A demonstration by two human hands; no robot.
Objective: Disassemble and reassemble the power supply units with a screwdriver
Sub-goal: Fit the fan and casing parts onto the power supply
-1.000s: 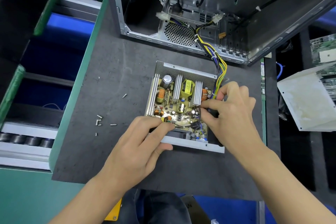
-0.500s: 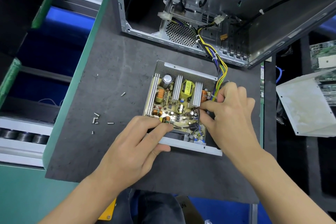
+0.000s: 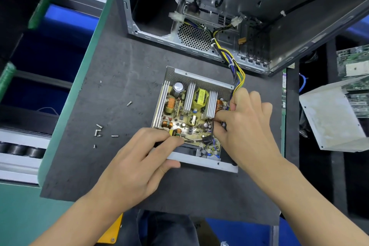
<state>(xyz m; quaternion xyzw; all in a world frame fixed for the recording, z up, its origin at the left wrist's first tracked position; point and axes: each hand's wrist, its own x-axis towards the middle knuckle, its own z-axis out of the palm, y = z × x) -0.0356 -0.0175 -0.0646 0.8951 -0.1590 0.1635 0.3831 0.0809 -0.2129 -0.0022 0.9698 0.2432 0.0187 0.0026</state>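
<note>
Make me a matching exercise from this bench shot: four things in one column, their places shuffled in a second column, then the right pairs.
Things
1. loose screws
2. computer case
3. wire bundle
4. left hand

Places
A. stands at the far edge of the dark mat
B. runs from the case down to the open power supply
C. grips the near left corner of the power supply
D. lie scattered on the mat, left of the power supply

Pairs: 1-D, 2-A, 3-B, 4-C
</note>
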